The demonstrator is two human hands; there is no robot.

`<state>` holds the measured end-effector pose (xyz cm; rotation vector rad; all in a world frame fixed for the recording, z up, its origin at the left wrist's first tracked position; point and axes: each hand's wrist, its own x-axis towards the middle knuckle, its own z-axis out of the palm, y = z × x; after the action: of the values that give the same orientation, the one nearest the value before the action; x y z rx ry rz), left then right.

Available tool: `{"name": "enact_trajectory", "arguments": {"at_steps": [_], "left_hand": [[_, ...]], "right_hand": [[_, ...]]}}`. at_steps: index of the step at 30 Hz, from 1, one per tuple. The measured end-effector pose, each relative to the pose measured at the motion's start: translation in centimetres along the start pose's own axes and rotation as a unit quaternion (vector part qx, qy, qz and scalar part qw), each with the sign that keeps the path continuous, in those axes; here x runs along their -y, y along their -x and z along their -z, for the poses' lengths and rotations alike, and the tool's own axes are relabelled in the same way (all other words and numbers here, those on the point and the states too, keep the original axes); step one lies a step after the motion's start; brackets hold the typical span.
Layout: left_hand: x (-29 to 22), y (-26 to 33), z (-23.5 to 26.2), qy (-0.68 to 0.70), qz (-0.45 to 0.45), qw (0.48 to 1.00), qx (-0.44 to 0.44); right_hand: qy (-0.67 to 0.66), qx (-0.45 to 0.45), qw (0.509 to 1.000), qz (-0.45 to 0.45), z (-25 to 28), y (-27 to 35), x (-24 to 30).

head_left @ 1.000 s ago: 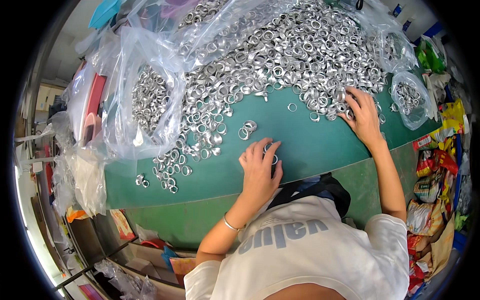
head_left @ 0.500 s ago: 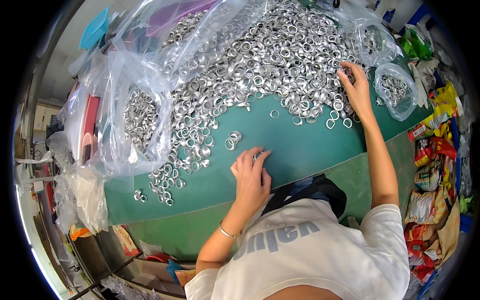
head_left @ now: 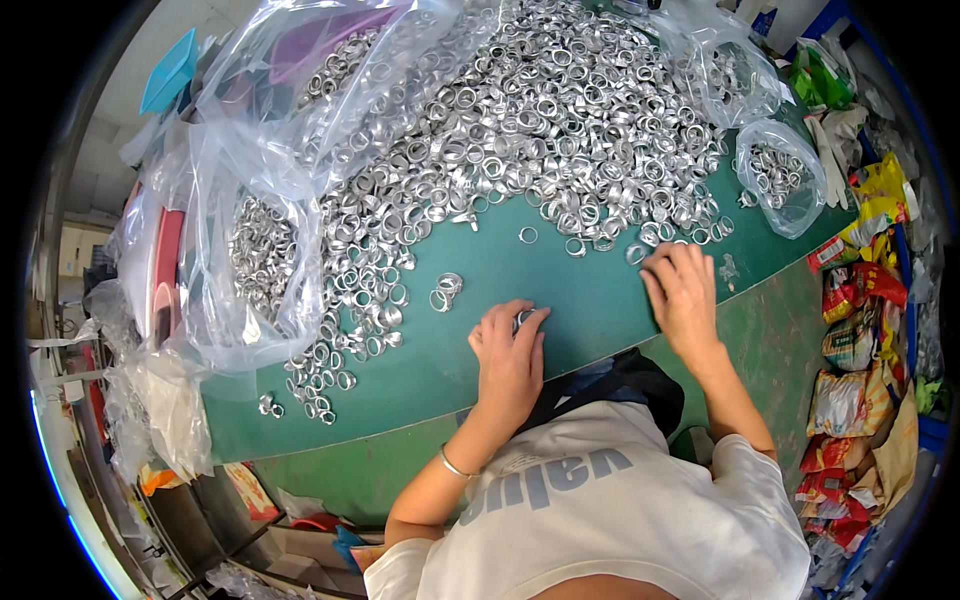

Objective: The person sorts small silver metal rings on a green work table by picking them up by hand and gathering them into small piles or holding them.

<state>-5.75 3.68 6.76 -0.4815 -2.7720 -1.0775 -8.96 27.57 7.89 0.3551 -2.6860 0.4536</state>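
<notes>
Barely a dent so far, the huge pile of metal rings (head_left: 540,120) covers the green table (head_left: 580,300), left hand (head_left: 510,355) pinching one ring, right hand (head_left: 685,295) flat, fingers spread, at the pile's near edge.

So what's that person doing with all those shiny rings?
A person is working at a green table heaped with a big pile of silver metal rings. The left hand rests flat with its fingertips on a ring. The right hand lies at the near edge of the pile, fingers on loose rings. Clear plastic bags beside the pile hold more rings.
</notes>
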Motion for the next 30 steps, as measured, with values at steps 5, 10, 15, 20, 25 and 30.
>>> {"name": "enact_trajectory", "arguments": {"at_steps": [5,10,15,20,25,30], "left_hand": [[-1.0,-0.6,-0.7,0.009,-0.008,1.000,0.001],[-1.4,-0.9,-1.5,0.007,-0.014,1.000,0.003],[-2.0,-1.3,-2.2,0.038,-0.007,0.999,0.009],[-3.1,-2.4,-2.4,-0.100,-0.069,0.992,0.038],[-2.7,-3.8,-4.0,-0.120,-0.157,0.977,0.085],[-2.1,-3.6,-3.1,-0.063,-0.144,0.980,0.120]], "right_hand": [[-0.101,0.002,0.995,0.001,0.1,0.2,1.6],[-0.046,0.000,0.999,0.006,-0.5,-0.2,1.7],[-0.213,0.079,0.973,0.034,-0.1,1.2,4.4],[-0.025,-0.042,0.996,-0.068,-0.1,0.0,0.6],[-0.033,0.030,0.998,-0.043,0.1,1.9,2.0],[-0.116,0.004,0.992,-0.050,0.0,2.2,1.9]]}}
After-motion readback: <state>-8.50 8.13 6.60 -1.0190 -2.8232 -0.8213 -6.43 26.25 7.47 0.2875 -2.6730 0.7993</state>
